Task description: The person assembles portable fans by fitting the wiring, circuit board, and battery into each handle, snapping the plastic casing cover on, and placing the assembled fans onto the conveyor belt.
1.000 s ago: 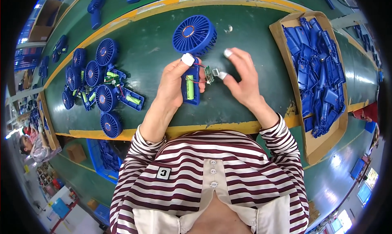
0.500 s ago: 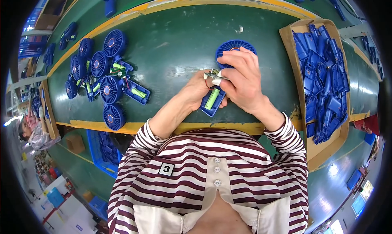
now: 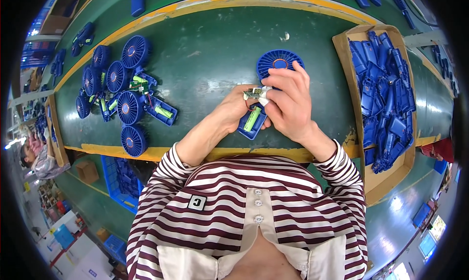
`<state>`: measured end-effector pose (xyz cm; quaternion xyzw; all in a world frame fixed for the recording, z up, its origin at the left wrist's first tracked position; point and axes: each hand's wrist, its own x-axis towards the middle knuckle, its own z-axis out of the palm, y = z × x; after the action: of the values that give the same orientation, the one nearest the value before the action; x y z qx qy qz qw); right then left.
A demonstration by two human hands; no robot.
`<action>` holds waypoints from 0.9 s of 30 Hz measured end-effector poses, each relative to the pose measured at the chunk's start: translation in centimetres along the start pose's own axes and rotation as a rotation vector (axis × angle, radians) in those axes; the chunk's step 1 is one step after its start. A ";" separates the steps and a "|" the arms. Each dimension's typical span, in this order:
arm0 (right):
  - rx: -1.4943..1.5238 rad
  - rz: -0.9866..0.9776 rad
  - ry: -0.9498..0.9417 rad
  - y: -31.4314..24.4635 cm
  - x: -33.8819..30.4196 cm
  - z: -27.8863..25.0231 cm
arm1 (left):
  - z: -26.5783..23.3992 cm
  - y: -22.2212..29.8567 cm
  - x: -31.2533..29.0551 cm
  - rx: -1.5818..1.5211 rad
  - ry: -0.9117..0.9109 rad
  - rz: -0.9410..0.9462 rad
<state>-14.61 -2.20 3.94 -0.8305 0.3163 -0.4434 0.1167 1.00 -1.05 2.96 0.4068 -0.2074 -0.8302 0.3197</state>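
Note:
A blue hand-held fan with a round grille head [image 3: 279,61] lies on the green table, its open handle shell showing a green battery [image 3: 252,118]. My left hand [image 3: 233,111] grips the handle from the left. My right hand [image 3: 289,101] reaches over the handle from the right, and its fingertips, with white tape on them, pinch a small circuit board [image 3: 254,92] just above the battery.
A cluster of several blue fans with open handles [image 3: 122,94] lies at the table's left. A cardboard tray [image 3: 344,55] at the right holds several blue handle covers [image 3: 386,94]. Yellow tape [image 3: 102,149] marks the near table edge. Another person [image 3: 34,155] sits far left.
Both hands have closed in on the fan's handle. The right hand came down over it and now pinches the circuit board. The view has shifted slightly.

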 end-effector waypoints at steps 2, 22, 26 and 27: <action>-0.025 -0.029 0.054 -0.1 -0.4 0.2 | 0.5 0.3 -0.1 -0.065 0.059 -0.026; -0.148 -0.053 -0.026 1.0 -1.7 -0.3 | 1.9 -0.4 0.6 -0.184 0.285 0.176; 0.046 0.119 -0.057 0.6 -0.9 -0.9 | 1.8 0.0 0.4 -0.152 0.261 0.155; 0.032 0.094 -0.057 0.6 -0.1 -1.4 | 2.1 0.4 0.2 -0.192 0.244 0.130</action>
<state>-16.08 -2.47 4.41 -0.8251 0.3443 -0.4185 0.1598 -0.65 -1.32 4.31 0.4580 -0.1127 -0.7681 0.4331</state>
